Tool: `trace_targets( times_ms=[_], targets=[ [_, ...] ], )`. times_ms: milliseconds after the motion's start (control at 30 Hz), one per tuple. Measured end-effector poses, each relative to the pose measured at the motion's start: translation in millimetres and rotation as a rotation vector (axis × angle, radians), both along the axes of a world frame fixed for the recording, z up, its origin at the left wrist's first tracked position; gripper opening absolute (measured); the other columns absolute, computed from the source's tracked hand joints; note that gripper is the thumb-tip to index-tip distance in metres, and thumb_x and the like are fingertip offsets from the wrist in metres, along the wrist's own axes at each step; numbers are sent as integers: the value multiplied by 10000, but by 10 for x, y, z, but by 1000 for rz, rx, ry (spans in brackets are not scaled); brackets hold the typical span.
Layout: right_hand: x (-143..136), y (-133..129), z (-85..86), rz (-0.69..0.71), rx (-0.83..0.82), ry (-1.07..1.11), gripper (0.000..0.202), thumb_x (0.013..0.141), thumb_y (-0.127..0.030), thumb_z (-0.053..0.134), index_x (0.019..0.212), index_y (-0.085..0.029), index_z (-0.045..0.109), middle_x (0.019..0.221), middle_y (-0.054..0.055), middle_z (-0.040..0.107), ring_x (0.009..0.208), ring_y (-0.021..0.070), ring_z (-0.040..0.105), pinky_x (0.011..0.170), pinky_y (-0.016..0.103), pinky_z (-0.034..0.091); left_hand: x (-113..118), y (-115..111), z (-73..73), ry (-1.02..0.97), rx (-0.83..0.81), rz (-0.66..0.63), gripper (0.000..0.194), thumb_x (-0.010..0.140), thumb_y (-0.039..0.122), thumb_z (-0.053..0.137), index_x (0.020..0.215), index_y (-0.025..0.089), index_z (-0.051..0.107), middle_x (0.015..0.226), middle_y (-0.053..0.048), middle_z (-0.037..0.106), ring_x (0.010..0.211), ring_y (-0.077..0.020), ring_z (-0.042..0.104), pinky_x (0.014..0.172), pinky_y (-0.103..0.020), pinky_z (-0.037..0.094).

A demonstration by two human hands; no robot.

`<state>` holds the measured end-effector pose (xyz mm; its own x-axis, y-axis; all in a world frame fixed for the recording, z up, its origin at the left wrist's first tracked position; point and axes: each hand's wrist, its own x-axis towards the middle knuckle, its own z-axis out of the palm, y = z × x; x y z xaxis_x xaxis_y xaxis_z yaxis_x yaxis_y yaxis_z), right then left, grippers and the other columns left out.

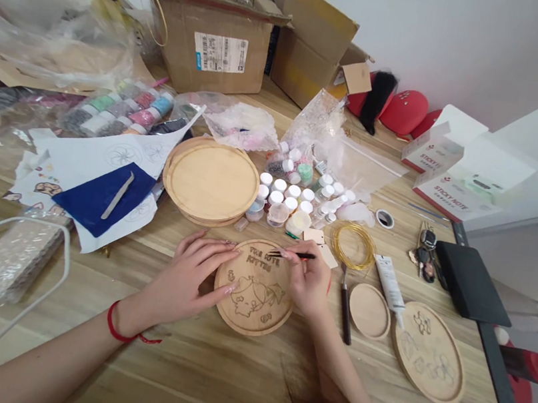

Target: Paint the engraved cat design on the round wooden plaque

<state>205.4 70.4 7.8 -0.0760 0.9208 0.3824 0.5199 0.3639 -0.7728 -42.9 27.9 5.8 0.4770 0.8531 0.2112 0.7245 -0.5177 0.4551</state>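
Black tweezers (300, 255) over lettered wooden plate (263, 327)

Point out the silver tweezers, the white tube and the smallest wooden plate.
Silver tweezers (119, 196), head view: middle of the arms.
White tube (389, 284), head view: middle of its body.
Smallest wooden plate (370, 311), head view: bare centre.

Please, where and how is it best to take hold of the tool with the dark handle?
Probably pinch the dark handle at its middle, from above: it is long, thicker than the metal shaft, lies flat, and the small wooden tray sits close beside it.
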Motion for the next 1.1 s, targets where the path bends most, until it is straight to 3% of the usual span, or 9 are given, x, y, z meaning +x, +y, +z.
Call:
trace_targets(
  times_ms=[100, 233, 300, 467, 633, 733, 900, 1033, 1100],
  targets=[
    [212, 10, 154, -170, 22, 38, 255, 925, -411, 545, 769, -220, 608, 761, 50, 684, 767, 220, 658, 726, 363, 517, -2, 4, -1, -7, 0, 0, 503, 920, 436, 552, 1374, 236, 472, 1363, -82, 569, 1274, -260, 485, 1160, -507, 238],
    [562, 59, 316, -368, -54, -88, 399, 1000, -430, 356, 812, -201, 623, 792, 72, 701, 757, 215, 656, 741, 371, 494, -4, 1, -10, -12, -5, -1, 508, 916, 437, 558, 1376, 237, 473, 1361, -77, 571, 1269, -262, 492, 1158, -507, 243],
    [678, 69, 302, -336, -122, -248, 366, 995, -413, 366, 882, -195, 637, 768, 68, 690, 731, 220, 654, 721, 374, 501, -7, -4, -17, -16, 2, 0, 507, 916, 438, 556, 1374, 236, 475, 1362, -79, 569, 1271, -263, 490, 1158, -504, 245],
    [737, 1, 104, -213, -73, -609, 290, 942, -362, 494, 1035, -169, 688, 1065, 149, 694, 884, 273, 681, 774, 414, 539, -11, -13, -22, -4, 12, -6, 504, 923, 435, 549, 1377, 233, 464, 1371, -82, 563, 1279, -252, 482, 1160, -503, 235],
    [740, -57, -16, -202, 3, -669, 283, 936, -265, 480, 1079, -199, 715, 1109, 110, 730, 946, 265, 709, 812, 418, 575, -9, -12, -5, -10, 1, -5, 490, 921, 433, 553, 1364, 237, 478, 1361, -79, 570, 1270, -252, 492, 1162, -506, 237],
    [782, -81, -44, -213, -7, -780, 326, 907, -226, 496, 1168, -197, 688, 1136, 113, 733, 897, 280, 729, 704, 414, 594, -9, -10, -8, -15, 2, -6, 479, 924, 428, 544, 1362, 243, 483, 1364, -81, 568, 1274, -254, 490, 1162, -509, 237],
    [793, -171, 55, -188, 45, -832, 429, 831, -173, 536, 1244, -194, 649, 1159, 113, 726, 837, 280, 741, 607, 371, 584, -9, -9, -16, -27, 0, 0, 475, 919, 430, 551, 1354, 247, 495, 1359, -78, 574, 1264, -257, 499, 1162, -513, 237],
    [559, -256, 197, 21, 70, -678, 497, 840, -115, 516, 1303, -269, 610, 1264, 57, 677, 1013, 243, 712, 751, 341, 597, -1, -6, 0, -32, -8, -1, 477, 920, 431, 552, 1355, 243, 497, 1353, -78, 580, 1264, -256, 501, 1161, -507, 241],
    [378, -268, 212, 248, 67, -635, 546, 823, -76, 511, 1330, -265, 587, 1316, 56, 639, 1077, 244, 688, 784, 356, 599, 1, -8, 7, -28, -13, -4, 483, 921, 431, 550, 1361, 240, 492, 1353, -77, 579, 1264, -255, 501, 1161, -508, 238]
  ],
)
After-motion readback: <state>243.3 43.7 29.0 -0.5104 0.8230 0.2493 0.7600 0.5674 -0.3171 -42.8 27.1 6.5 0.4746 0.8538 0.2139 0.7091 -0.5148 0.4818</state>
